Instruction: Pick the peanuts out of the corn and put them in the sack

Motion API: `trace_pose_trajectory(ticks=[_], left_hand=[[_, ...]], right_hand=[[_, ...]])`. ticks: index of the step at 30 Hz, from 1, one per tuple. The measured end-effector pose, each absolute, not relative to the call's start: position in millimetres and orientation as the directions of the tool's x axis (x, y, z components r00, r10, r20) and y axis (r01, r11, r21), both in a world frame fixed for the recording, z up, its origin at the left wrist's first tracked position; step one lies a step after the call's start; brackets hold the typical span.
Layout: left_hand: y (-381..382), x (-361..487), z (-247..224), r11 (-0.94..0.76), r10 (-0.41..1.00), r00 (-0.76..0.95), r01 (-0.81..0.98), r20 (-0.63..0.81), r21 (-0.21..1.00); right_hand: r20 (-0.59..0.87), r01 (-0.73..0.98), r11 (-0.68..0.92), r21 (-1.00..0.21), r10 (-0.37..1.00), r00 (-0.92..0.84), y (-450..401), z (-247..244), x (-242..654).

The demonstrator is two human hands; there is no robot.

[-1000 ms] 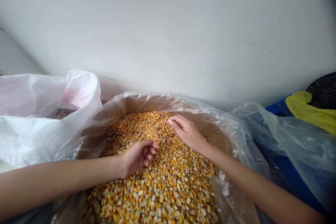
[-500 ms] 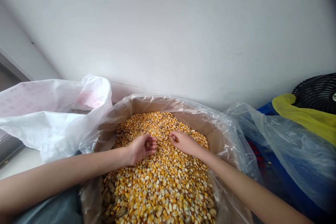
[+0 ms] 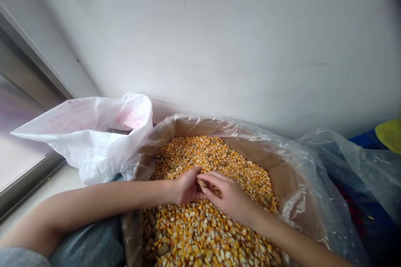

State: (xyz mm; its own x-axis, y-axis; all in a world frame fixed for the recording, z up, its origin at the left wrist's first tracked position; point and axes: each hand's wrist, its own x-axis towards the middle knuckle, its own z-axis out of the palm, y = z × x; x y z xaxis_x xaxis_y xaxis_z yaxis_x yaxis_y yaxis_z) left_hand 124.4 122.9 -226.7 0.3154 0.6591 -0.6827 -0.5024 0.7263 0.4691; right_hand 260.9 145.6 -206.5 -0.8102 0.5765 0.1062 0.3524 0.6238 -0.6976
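A plastic-lined cardboard box holds a heap of yellow and white corn kernels, with brown peanuts in their shells mixed in, mostly along the left side. Over the middle of the heap my two hands meet. My left hand is cupped with curled fingers, its palm partly covered by the other hand. Between the fingertips of my right hand is a peanut, right at my left palm. Whether more lies in the left palm is hidden.
A white woven sack stands open left of the box, with something dark inside. Clear plastic sheeting, blue material and a yellow item lie at the right. A white wall rises behind the box.
The view has turned right to left, so the box appears further right. My hands, apart before, have come together, the right reaching the left. The black fan has left the view.
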Motion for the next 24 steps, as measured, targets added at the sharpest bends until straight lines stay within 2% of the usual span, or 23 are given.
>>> trace_pose_trajectory(ticks=[4, 6, 8, 10, 13, 16, 18, 20, 24], left_hand=[[126.5, 120.1, -229.5, 0.719, 0.668, 0.290, -0.491, -0.686, 0.492], [128.5, 117.2, -231.6, 0.707, 0.677, 0.265, -0.494, -0.687, 0.506], [129.6, 115.2, -232.7, 0.712, 0.667, 0.253, -0.495, -0.701, 0.498], [129.3, 114.7, -232.6, 0.748, 0.632, 0.282, -0.467, -0.722, 0.472], [126.6, 116.7, -229.7, 0.834, 0.543, 0.401, -0.358, -0.737, 0.420], [123.6, 119.8, -225.7, 0.900, 0.435, 0.510, -0.227, -0.742, 0.372], [122.8, 120.8, -224.6, 0.912, 0.405, 0.517, -0.169, -0.754, 0.374], [123.1, 120.6, -225.4, 0.909, 0.408, 0.494, -0.142, -0.768, 0.392], [124.6, 117.7, -228.4, 0.892, 0.446, 0.489, -0.179, -0.750, 0.415]], right_hand=[[0.148, 0.369, 0.640, -0.675, 0.606, -0.782, 145.3, -206.8, 262.6], [0.206, 0.342, 0.696, -0.631, 0.576, -0.791, 139.5, -201.7, 261.8], [0.241, 0.265, 0.789, -0.554, 0.457, -0.856, 128.1, -196.5, 258.3], [0.228, 0.148, 0.875, -0.462, 0.279, -0.933, 112.5, -195.0, 252.5], [0.208, -0.031, 0.941, -0.336, 0.042, -0.977, 87.3, -204.0, 241.8], [0.284, -0.112, 0.977, -0.180, -0.058, -0.957, 68.3, -221.5, 232.3], [0.318, -0.121, 0.988, -0.100, -0.083, -0.944, 61.2, -232.2, 228.3], [0.324, -0.135, 0.987, -0.084, -0.101, -0.941, 58.4, -238.7, 226.6], [0.286, -0.130, 0.980, -0.148, -0.083, -0.955, 63.5, -232.8, 229.2]])
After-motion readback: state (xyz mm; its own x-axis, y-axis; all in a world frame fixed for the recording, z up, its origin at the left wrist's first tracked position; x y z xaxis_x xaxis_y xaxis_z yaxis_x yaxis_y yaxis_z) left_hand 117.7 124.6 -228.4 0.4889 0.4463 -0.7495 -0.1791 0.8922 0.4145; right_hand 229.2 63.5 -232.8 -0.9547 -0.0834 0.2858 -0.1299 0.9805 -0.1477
